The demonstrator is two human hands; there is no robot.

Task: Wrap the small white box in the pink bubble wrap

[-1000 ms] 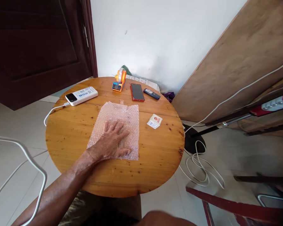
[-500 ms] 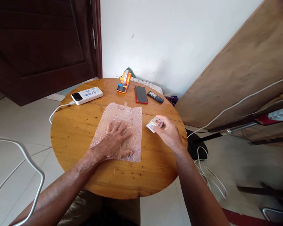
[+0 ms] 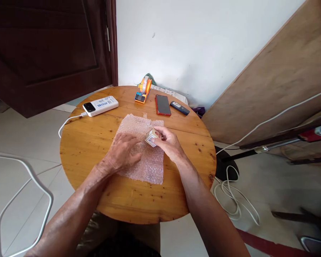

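Observation:
A sheet of bubble wrap (image 3: pixel 149 167) lies flat on the round wooden table (image 3: pixel 187 178). My right hand (image 3: pixel 169 142) grips a small printed cardboard box (image 3: pixel 153 137) between thumb and fingers, tilted over the middle of the sheet. Whether the box touches the wrap I cannot tell. On the left part of the sheet is my left hand (image 3: pixel 123 151), its fingers stretched toward the box with nothing held; the thumb points right.
Along the table's far side are a white power bank (image 3: pixel 103 106) with a cable, an orange tape dispenser (image 3: pixel 143 90), a red-edged phone (image 3: pixel 163 105) and a dark blue handset (image 3: pixel 179 107). A white wall stands behind. White cables (image 3: pixel 235 192) lie on the floor at right.
My right hand has carried the small box left, from bare wood to over the bubble wrap. My left hand has shifted left and lifted somewhat from its flat press on the sheet.

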